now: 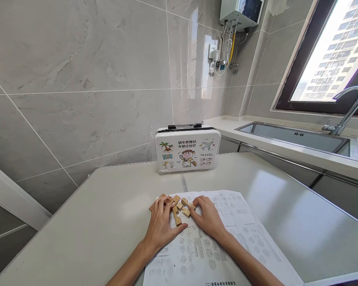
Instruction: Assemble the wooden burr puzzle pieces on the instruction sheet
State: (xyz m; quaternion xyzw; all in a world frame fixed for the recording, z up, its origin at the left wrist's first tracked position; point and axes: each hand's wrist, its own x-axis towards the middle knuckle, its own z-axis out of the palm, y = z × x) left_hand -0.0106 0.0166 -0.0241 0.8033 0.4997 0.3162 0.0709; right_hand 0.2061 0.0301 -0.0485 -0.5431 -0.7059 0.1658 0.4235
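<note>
Several notched wooden puzzle pieces lie in a loose cluster on a printed paper sheet. My left hand rests at the cluster's left side, fingertips on the pieces there and thumb spread away over the paper; parts of those pieces are hidden beneath it. On the other side, my right hand has its thumb and forefinger closed about a small wooden puzzle piece. Between the hands lie more small notched pieces.
A white cartoon-printed case with a black handle stands upright at the back of the white table, near the tiled wall. To the right are a counter with a sink and a faucet. A water heater hangs above.
</note>
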